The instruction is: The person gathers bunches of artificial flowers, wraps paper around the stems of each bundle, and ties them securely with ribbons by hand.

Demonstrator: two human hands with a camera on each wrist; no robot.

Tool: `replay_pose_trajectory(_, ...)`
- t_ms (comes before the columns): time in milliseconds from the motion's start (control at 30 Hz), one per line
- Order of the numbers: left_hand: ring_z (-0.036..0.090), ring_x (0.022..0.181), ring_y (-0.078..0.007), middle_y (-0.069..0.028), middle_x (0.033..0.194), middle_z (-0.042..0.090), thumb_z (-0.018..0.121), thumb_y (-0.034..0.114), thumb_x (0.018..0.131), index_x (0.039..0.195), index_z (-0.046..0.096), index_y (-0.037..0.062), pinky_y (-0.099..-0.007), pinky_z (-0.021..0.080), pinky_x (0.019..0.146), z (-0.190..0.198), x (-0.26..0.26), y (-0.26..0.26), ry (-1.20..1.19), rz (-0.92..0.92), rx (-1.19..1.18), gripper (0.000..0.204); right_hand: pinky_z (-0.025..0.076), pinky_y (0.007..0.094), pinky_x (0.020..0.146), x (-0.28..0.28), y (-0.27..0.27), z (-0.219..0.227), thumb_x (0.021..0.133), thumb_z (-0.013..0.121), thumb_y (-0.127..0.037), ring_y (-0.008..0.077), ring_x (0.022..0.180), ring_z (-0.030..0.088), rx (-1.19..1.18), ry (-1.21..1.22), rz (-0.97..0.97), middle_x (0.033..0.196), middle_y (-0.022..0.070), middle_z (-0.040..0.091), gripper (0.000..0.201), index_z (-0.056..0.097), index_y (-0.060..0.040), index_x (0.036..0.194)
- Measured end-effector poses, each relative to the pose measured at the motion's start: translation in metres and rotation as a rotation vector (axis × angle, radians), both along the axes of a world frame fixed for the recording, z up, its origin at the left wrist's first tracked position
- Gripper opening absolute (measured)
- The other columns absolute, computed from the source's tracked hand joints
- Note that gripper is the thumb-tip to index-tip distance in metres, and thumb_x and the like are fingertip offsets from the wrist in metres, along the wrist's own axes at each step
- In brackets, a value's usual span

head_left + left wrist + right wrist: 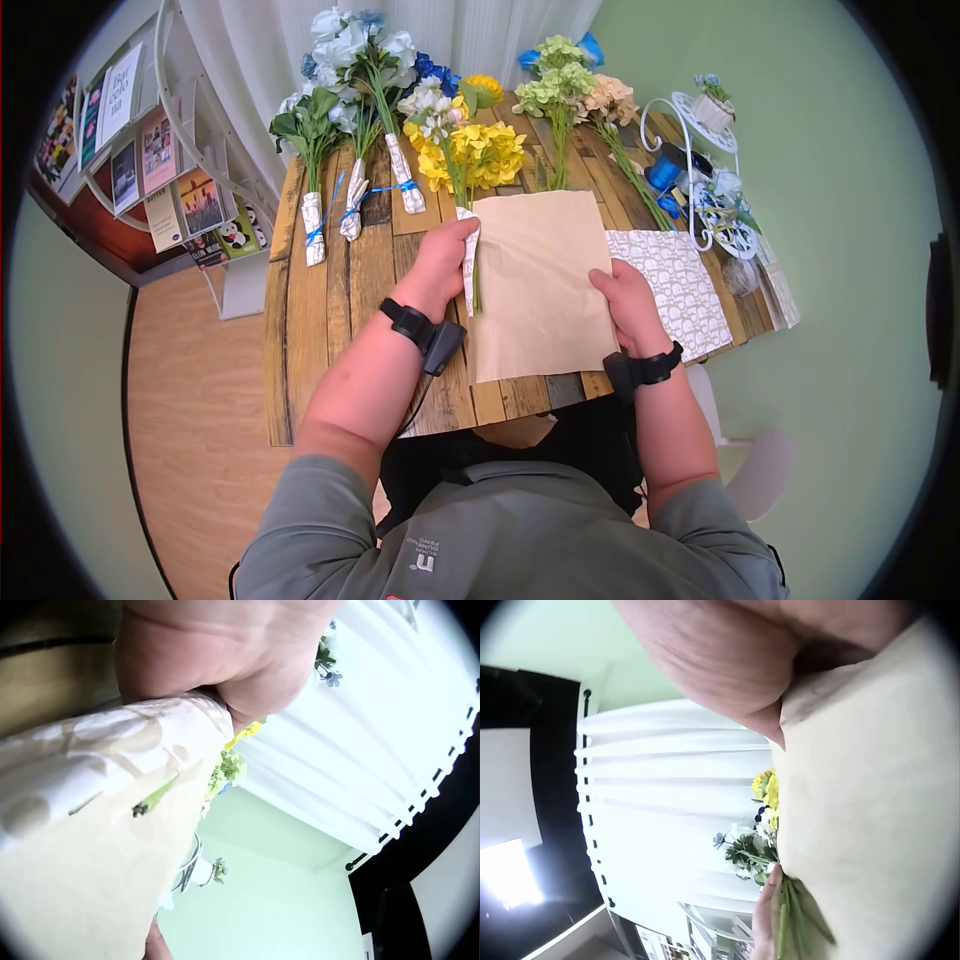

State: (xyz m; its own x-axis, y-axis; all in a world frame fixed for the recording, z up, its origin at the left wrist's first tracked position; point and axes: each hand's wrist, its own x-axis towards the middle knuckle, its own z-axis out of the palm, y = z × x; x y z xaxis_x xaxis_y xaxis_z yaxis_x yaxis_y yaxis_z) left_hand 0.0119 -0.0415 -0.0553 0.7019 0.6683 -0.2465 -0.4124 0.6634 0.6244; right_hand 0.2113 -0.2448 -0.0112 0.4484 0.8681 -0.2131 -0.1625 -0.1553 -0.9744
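Observation:
A sheet of patterned paper with a plain tan face (540, 290) is held upright between both hands. Its left edge is folded over, showing a white patterned strip (112, 742). Green stems (477, 285) lie against that edge, below white and yellow blossoms (470, 150). My left hand (440, 265) grips the folded edge and stems, thumb on top. My right hand (630, 305) pinches the sheet's right edge, thumb on the tan face; its other fingers are hidden behind. In the right wrist view the stems (795, 915) cross the tan face beside the left hand.
Three wrapped bunches (313, 230) lie at the table's left. Green hydrangeas (558, 80) and peach flowers (608, 100) lie at the back. Another patterned sheet (680, 290) is at the right, near blue ribbon (665, 165) and a white wire stand (683, 130).

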Motion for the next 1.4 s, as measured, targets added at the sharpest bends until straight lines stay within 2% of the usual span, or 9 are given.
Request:
replay_pose_trajectory(133,0.070,0.090,-0.0273,-0.0155,0.105,0.069,0.051,0.012,0.100,0.116,0.059,-0.0052,-0.0412,0.059,0.081,-0.008,0.006,0.001,0.133,0.083,0.114,0.025,0.052,0.0334,0.075,-0.016,-0.003,0.021,0.095,0.062,-0.011,0.0170,0.084,0.066,0.009,-0.315,-0.030,0.093,0.0100,0.070,0.019,0.063,0.0037,0.106)
replay_pose_trajectory(200,0.071,0.089,-0.0268,-0.0147,0.103,0.069,0.051,0.012,0.100,0.115,0.059,-0.0046,-0.0409,0.060,0.080,-0.013,0.007,0.001,0.156,0.086,0.144,0.024,0.049,0.0373,0.067,-0.025,-0.004,0.037,0.093,0.065,-0.014,0.0224,0.073,0.063,-0.097,-0.864,0.023,0.078,0.0141,0.064,0.016,0.060,0.0017,0.092)
replay_pose_trajectory(400,0.069,0.089,-0.0279,-0.0164,0.105,0.069,0.049,0.008,0.101,0.118,0.058,-0.0046,-0.0406,0.058,0.081,-0.009,0.010,-0.005,0.124,0.089,0.121,0.023,0.047,0.0407,0.061,-0.079,0.001,0.089,0.090,0.067,-0.015,0.0398,0.064,0.054,0.019,-1.043,0.201,0.071,0.0205,0.057,0.020,0.054,0.0004,0.086)
replay_pose_trajectory(533,0.069,0.087,-0.0269,-0.0147,0.105,0.069,0.049,0.009,0.102,0.118,0.058,-0.0027,-0.0393,0.059,0.077,-0.006,0.010,-0.009,0.097,0.059,0.116,0.022,0.046,0.0372,0.058,-0.097,0.009,0.099,0.093,0.066,-0.017,0.0293,0.058,0.057,0.121,-1.038,0.336,0.067,0.0145,0.057,0.019,0.058,-0.0004,0.090)
replay_pose_trajectory(700,0.061,0.066,-0.0176,-0.0045,0.085,0.065,0.050,0.013,0.103,0.118,0.058,0.0035,-0.0307,0.052,0.058,0.004,-0.004,-0.001,-0.057,-0.055,0.107,0.019,0.045,0.0240,0.055,-0.081,0.015,0.089,0.102,0.058,-0.021,0.0052,0.061,0.056,0.157,-0.287,0.249,0.068,-0.0018,0.057,0.019,0.065,-0.0033,0.102)
replay_pose_trajectory(800,0.036,0.053,-0.0094,0.0046,0.069,0.042,0.051,0.022,0.103,0.121,0.054,0.0108,-0.0227,0.031,0.048,0.009,-0.005,0.000,-0.211,-0.113,0.045,0.022,0.046,0.0223,0.060,-0.056,0.036,0.040,0.103,0.056,-0.022,0.0084,0.063,0.058,0.192,-0.169,0.164,0.073,0.0000,0.060,0.019,0.062,-0.0033,0.105)
replay_pose_trajectory(1100,0.057,0.072,-0.0111,-0.0013,0.087,0.058,0.047,0.024,0.105,0.118,0.058,0.0082,-0.0266,0.045,0.058,0.064,0.018,0.001,-0.679,-0.391,0.320,0.022,0.052,0.0294,0.082,-0.065,0.097,-0.013,0.106,0.051,-0.025,0.0142,0.091,0.064,0.280,0.156,0.224,0.101,0.0048,0.067,0.027,0.061,-0.0037,0.120)
replay_pose_trajectory(1167,0.046,0.059,-0.0093,0.0008,0.078,0.052,0.051,0.023,0.105,0.119,0.057,0.0082,-0.0279,0.037,0.048,0.111,0.030,-0.027,-0.032,0.201,0.476,0.021,0.044,0.0242,0.070,-0.070,0.106,-0.016,0.108,0.045,-0.029,0.0083,0.077,0.054,0.405,-0.664,0.115,0.085,-0.0010,0.060,0.029,0.062,-0.0061,0.102)
replay_pose_trajectory(1400,0.063,0.083,-0.0110,-0.0032,0.095,0.067,0.044,0.022,0.107,0.113,0.061,0.0058,-0.0262,0.051,0.074,0.097,0.063,-0.015,0.103,0.371,0.512,0.024,0.036,0.0269,0.057,-0.077,0.087,0.013,0.105,0.049,-0.035,0.0103,0.062,0.043,0.291,0.193,0.239,0.073,-0.0008,0.049,0.030,0.059,-0.0064,0.099)
